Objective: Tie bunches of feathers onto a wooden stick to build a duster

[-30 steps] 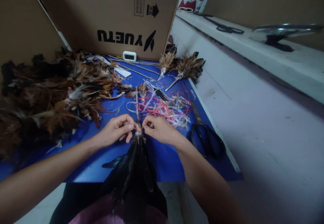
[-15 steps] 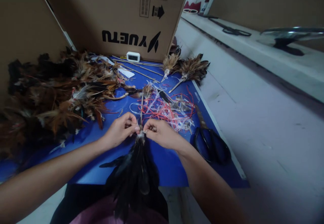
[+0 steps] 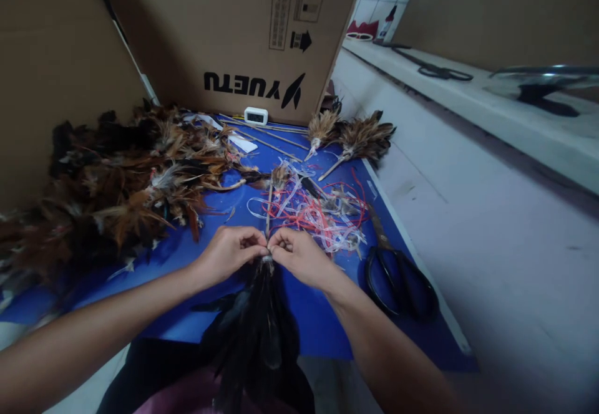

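A bundle of long black feathers (image 3: 257, 320) hangs over the near table edge towards my lap. Its quill ends are bound with whitish string (image 3: 267, 258) to a thin stick (image 3: 270, 208) that points away from me. My left hand (image 3: 231, 252) and my right hand (image 3: 299, 257) meet at this binding, each pinching with thumb and forefinger. The pinched part is tiny; it looks like the ends of the whitish string. Just beyond my right hand lies a tangle of red and clear strings (image 3: 318, 211).
Brown feather bunches (image 3: 121, 196) heap on the left of the blue table (image 3: 168, 314). Black-handled scissors (image 3: 397, 280) lie at right. Two finished-looking feather dusters (image 3: 362, 136), thin sticks (image 3: 266, 139) and a small white digital display (image 3: 256, 116) stand before a cardboard box (image 3: 224, 33).
My hands have drawn together over the binding, closing the gap between the fingertips. The whole view has shifted slightly, so everything sits lower and further right.
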Demonstrator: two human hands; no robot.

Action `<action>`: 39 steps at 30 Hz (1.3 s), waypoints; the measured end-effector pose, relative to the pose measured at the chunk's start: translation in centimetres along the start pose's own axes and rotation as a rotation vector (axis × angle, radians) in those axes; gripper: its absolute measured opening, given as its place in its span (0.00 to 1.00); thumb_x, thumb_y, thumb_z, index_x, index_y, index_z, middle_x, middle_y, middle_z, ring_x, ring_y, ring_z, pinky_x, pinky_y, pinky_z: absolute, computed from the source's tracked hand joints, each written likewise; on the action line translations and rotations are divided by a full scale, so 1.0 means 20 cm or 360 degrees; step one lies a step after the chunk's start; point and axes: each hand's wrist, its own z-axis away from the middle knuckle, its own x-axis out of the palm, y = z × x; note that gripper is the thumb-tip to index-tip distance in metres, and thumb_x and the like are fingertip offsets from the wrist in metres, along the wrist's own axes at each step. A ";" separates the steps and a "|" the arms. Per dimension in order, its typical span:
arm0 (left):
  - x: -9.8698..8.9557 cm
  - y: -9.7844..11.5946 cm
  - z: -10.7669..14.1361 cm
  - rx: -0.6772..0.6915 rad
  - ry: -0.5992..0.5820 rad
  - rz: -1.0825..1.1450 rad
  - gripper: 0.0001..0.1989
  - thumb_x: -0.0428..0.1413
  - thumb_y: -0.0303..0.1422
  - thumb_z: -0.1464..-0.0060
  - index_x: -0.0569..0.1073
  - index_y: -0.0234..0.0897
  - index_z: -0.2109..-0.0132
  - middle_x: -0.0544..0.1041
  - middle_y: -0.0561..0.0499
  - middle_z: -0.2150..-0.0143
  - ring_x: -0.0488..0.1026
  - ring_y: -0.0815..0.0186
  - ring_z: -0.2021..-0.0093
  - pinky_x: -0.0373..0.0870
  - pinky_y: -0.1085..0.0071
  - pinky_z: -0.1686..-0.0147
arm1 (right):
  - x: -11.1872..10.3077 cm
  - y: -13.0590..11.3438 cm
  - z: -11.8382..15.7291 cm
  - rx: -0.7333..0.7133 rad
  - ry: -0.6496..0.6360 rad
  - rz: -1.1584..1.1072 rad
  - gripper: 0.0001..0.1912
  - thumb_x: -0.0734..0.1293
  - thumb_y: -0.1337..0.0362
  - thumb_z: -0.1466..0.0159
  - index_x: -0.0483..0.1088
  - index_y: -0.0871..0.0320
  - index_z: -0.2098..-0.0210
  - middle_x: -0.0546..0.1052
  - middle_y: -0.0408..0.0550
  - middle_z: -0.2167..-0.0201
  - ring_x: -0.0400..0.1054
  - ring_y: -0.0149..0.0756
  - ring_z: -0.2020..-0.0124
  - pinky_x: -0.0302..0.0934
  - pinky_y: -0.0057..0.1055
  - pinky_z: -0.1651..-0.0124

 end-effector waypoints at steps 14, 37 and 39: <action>-0.01 0.06 -0.03 -0.0200 -0.0183 -0.0062 0.05 0.53 0.28 0.51 0.74 0.34 0.70 0.71 0.57 0.81 0.69 0.72 0.81 0.65 0.78 0.80 | 0.05 -0.03 0.06 -0.0615 0.0214 0.1179 0.06 0.60 0.72 0.37 0.68 0.60 0.64 0.74 0.49 0.66 0.69 0.38 0.65 0.59 0.32 0.63; 0.01 -0.01 0.00 -0.0218 -0.0100 0.0306 0.06 0.58 0.32 0.49 0.75 0.34 0.70 0.73 0.55 0.78 0.69 0.73 0.79 0.63 0.79 0.79 | -0.04 0.00 0.01 -0.0640 0.0044 0.0407 0.09 0.63 0.73 0.37 0.75 0.59 0.66 0.75 0.47 0.64 0.69 0.32 0.62 0.62 0.30 0.56; 0.00 -0.02 0.00 -0.0215 -0.0112 0.0301 0.06 0.58 0.33 0.49 0.75 0.34 0.69 0.74 0.55 0.78 0.69 0.73 0.78 0.64 0.79 0.79 | -0.05 0.00 0.01 -0.0641 0.0041 0.0414 0.09 0.63 0.73 0.37 0.75 0.59 0.67 0.76 0.48 0.64 0.69 0.32 0.62 0.62 0.29 0.56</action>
